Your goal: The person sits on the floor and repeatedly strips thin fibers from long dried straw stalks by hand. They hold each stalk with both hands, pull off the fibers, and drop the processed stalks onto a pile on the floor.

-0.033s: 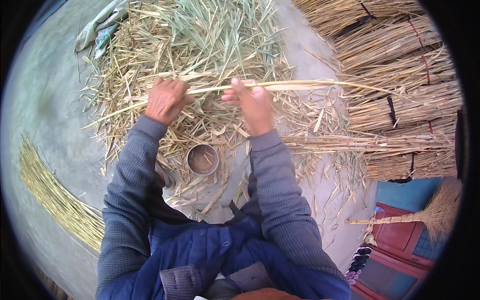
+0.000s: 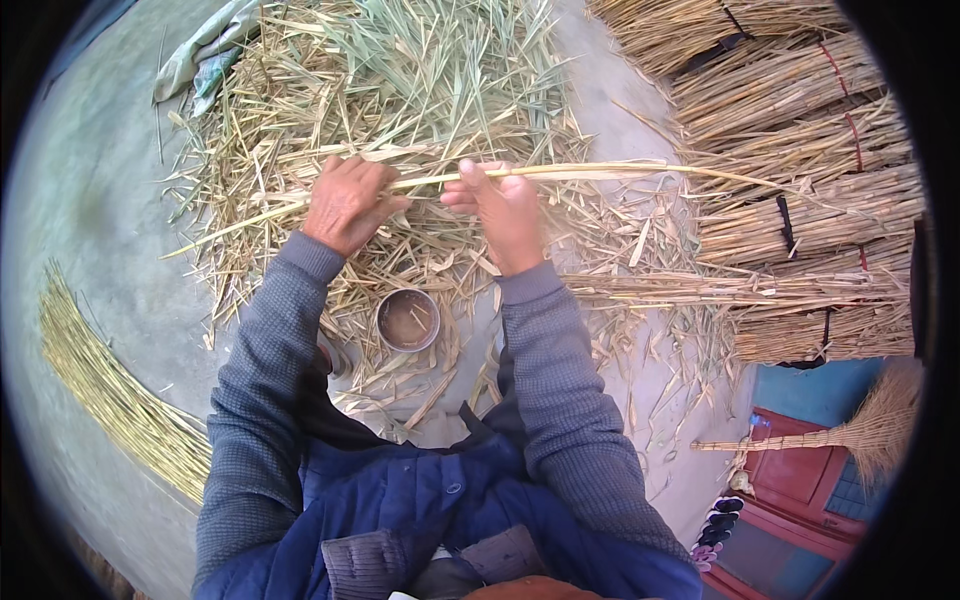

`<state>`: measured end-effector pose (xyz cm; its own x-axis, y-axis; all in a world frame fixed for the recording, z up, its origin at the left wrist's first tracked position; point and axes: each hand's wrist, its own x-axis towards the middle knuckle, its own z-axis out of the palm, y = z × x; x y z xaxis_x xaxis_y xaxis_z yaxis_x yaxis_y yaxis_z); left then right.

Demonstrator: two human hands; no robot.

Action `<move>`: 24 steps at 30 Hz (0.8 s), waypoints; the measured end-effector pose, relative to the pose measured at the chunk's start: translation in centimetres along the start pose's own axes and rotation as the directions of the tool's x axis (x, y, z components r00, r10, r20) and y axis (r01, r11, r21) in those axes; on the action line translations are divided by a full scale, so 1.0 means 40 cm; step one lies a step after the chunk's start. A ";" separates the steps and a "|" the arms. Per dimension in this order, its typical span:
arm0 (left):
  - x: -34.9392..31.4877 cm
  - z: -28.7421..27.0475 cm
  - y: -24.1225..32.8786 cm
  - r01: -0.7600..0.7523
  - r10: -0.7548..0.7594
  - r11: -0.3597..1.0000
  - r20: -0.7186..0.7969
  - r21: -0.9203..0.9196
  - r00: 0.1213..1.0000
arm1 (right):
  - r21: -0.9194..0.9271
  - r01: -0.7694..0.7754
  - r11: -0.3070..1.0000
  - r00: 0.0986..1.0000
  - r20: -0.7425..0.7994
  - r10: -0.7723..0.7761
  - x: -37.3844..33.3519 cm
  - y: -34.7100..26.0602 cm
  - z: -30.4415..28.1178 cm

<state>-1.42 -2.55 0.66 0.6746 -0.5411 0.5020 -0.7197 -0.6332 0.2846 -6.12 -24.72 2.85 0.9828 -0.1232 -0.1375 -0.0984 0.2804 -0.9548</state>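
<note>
A long, thin reed stalk (image 2: 431, 181) runs nearly level across the middle of the view, with dry husk leaf (image 2: 610, 172) along its right part. My left hand (image 2: 349, 205) is closed around it, knuckles up, left of centre. A short gap away, my right hand (image 2: 504, 212) pinches the same stalk, thumb on top and fingers curled beneath. The stalk's left end reaches past my left hand over the floor; its right end stretches toward the bundles. Under both hands lies a heap of stripped dry leaves (image 2: 400, 110), greener at the far side.
A round metal bowl (image 2: 408, 320) stands on the floor between my forearms. Peeled stalks (image 2: 115, 385) lie at the left. Tied reed bundles (image 2: 790, 120) are stacked at the right, above a straw broom (image 2: 840, 433) and a red door (image 2: 790, 470). A cloth sack (image 2: 205, 50) lies far left.
My left hand has slid a little to the right along the stalk, closer to my right hand. The right hand and the stalk have hardly moved.
</note>
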 end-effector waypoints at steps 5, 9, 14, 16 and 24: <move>-0.004 0.018 -0.016 0.009 -0.009 1.000 -0.003 -0.021 1.000 | -0.088 0.029 0.996 0.997 -0.070 -0.036 0.007 -0.006 -0.017; -0.073 -0.044 -0.156 0.147 -0.196 0.966 0.234 0.213 0.952 | -0.086 0.083 0.993 0.942 -0.319 -0.107 0.022 -0.067 -0.126; -0.083 -0.065 -0.160 0.322 -0.380 0.923 0.369 0.209 0.848 | -0.051 0.073 0.996 0.972 -0.222 -0.083 0.020 -0.053 -0.126; -0.046 -0.021 -0.102 0.246 -0.205 0.960 0.263 -0.136 0.943 | -0.009 0.073 0.997 0.983 -0.166 -0.074 0.017 -0.025 -0.084; 0.023 0.064 0.024 0.485 -0.404 0.615 0.279 -0.622 0.871 | -0.068 0.059 0.996 0.994 -0.092 -0.065 0.010 0.014 -0.025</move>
<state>-1.08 -5.08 -0.71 0.9243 -0.3699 0.0943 -0.2178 -0.3081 0.9261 -5.95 -25.58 1.98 0.9685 -0.2285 -0.0992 -0.0511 0.2075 -0.9769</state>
